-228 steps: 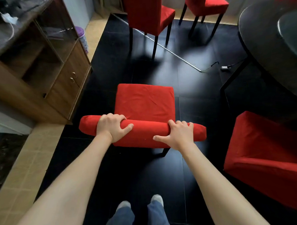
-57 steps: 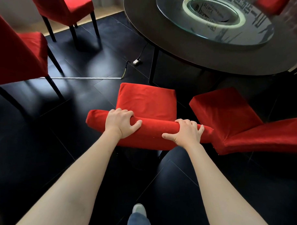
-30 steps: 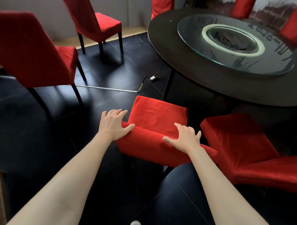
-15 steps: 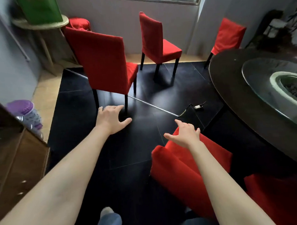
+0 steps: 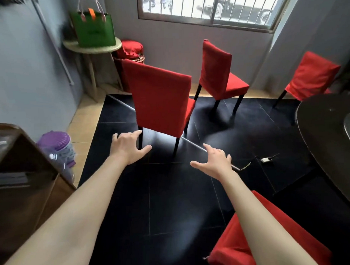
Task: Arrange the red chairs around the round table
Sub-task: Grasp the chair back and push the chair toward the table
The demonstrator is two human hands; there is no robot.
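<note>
A red chair (image 5: pixel 161 99) stands on the black floor ahead, its back towards me. My left hand (image 5: pixel 128 147) and my right hand (image 5: pixel 216 162) reach out in front of it, fingers spread, holding nothing. Behind it stands a second red chair (image 5: pixel 219 73), and a third red chair (image 5: pixel 311 76) is at the far right by the dark round table (image 5: pixel 325 139). The red chair I just left (image 5: pixel 233 247) shows at the bottom right under my right forearm.
A wooden cabinet (image 5: pixel 19 177) stands at the left with a purple bin (image 5: pixel 57 150) beside it. A small round side table (image 5: pixel 91 48) holds a green bag (image 5: pixel 93 30). A thin rod (image 5: pixel 192 144) and a cable with a white plug (image 5: pixel 266 160) lie on the floor.
Both hands have let go of the chair by the table. My view has swung left towards the standing chair, and my hands now reach towards it.
</note>
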